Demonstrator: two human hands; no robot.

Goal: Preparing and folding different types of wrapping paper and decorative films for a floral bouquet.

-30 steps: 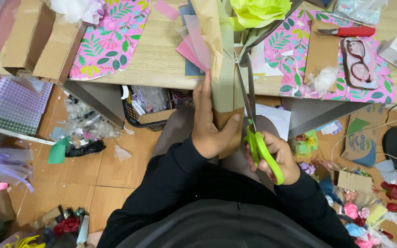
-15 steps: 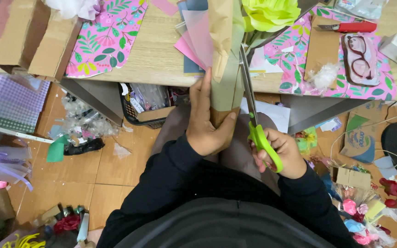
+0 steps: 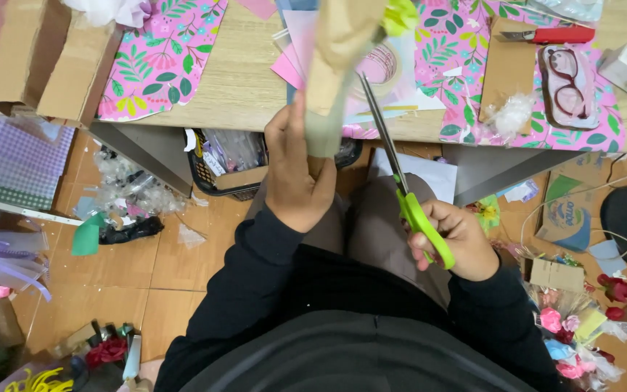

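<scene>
- Orange tiled floor [image 3: 157, 272] littered with craft scraps runs under a pale wooden table [image 3: 241, 80].
- At the far left sits a brown cardboard box [image 3: 34, 62], with a pink leaf-patterned paper sheet [image 3: 157, 54] just beside it.
- Left hand [image 3: 295, 178] is wrapped tight around a tan paper-wrapped bundle [image 3: 335, 69], held upright before the table edge.
- Right hand [image 3: 451, 243] grips green-handled metal scissors [image 3: 404, 181], blades nearly together, alongside the bundle.
- Red-framed glasses [image 3: 567, 83] lie far right.
</scene>
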